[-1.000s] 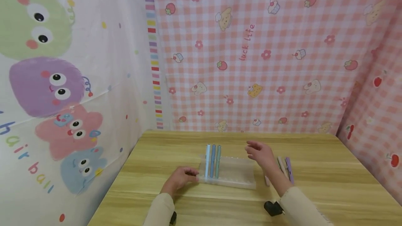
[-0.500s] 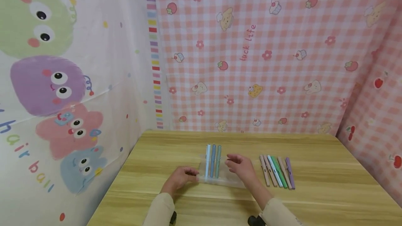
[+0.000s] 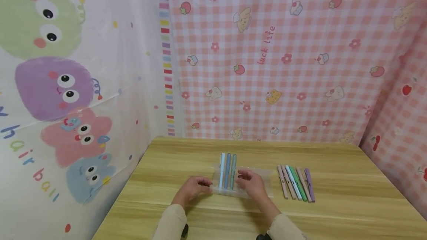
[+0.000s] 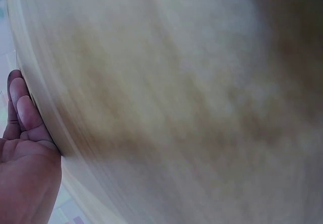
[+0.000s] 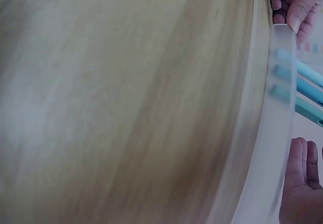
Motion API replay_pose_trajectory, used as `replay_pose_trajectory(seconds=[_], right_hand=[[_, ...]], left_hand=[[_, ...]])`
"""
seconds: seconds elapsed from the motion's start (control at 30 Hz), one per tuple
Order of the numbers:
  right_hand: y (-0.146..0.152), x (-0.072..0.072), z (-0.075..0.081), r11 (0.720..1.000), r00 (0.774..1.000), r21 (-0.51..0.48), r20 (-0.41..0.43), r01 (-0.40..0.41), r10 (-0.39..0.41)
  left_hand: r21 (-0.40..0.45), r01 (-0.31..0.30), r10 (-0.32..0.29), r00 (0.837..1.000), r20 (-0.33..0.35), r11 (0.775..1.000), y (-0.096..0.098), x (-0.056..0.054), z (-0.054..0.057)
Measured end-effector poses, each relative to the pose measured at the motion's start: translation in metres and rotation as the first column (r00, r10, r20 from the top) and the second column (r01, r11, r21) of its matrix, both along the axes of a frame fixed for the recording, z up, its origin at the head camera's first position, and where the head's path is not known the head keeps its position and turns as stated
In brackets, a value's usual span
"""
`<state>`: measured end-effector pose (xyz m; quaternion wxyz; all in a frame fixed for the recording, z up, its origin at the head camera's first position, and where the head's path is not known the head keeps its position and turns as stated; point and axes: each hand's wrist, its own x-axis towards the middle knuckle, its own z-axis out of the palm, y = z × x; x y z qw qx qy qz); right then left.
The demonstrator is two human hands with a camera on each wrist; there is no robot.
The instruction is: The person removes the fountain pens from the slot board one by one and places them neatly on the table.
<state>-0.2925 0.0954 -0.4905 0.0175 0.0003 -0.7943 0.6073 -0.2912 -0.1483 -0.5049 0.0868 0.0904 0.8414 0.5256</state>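
Observation:
A translucent plastic pen case (image 3: 268, 181) lies on the table between the two hands. Toward its left end sit a light blue pen (image 3: 222, 169), a blue pen (image 3: 228, 170) and a grey-green pen (image 3: 234, 171), side by side. My left hand (image 3: 192, 190) holds the case's left end, thumb on the corner in the right wrist view. My right hand (image 3: 253, 184) is over the case with fingers loosely extended and nothing gripped, its fingertips right beside the grey-green pen. In the right wrist view its palm (image 5: 303, 199) shows behind the frosted front edge.
To the right of the case, several pens lie in a row on the wooden table (image 3: 350, 188), among them a green pen (image 3: 298, 183) and a purple pen (image 3: 310, 185). Patterned cloths hang behind, such as the pink checked curtain (image 3: 310, 95).
My right hand has moved left from near the loose pens to the grey-green pen, uncovering the row. My left hand stays at the case's left end.

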Motion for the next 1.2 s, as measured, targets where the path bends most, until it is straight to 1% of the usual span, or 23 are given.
replay_pose_trajectory(seconds=[0.2, 0.43, 0.67, 0.87, 1.07, 1.2], right_hand=[[-0.006, -0.004, -0.008, 0.999, 1.000, -0.036, -0.011, 0.005, -0.005], [-0.011, -0.004, -0.010, 0.998, 0.999, -0.068, -0.030, 0.014, -0.016], [-0.014, -0.006, -0.010, 0.999, 0.998, -0.032, -0.048, 0.030, -0.031], [-0.016, -0.009, -0.010, 0.998, 0.999, -0.059, -0.034, 0.034, -0.036], [-0.018, -0.009, -0.013, 0.998, 0.999, -0.051, -0.032, 0.036, -0.038], [-0.019, -0.009, -0.013, 0.997, 0.999, -0.062, -0.031, 0.040, -0.042]], left_hand=[[-0.004, -0.003, 0.003, 1.000, 0.003, 1.000, 0.002, -0.001, -0.002], [0.004, 0.005, -0.005, 1.000, -0.003, 1.000, 0.002, -0.002, -0.005], [-0.002, 0.000, 0.000, 1.000, 0.006, 1.000, 0.001, -0.003, -0.006], [0.038, 0.000, -0.001, 1.000, 0.017, 0.999, 0.001, -0.004, -0.006], [0.031, 0.003, -0.003, 1.000, 0.002, 1.000, 0.000, -0.003, -0.005], [0.019, 0.000, 0.000, 1.000, 0.006, 1.000, -0.001, -0.003, -0.004]])
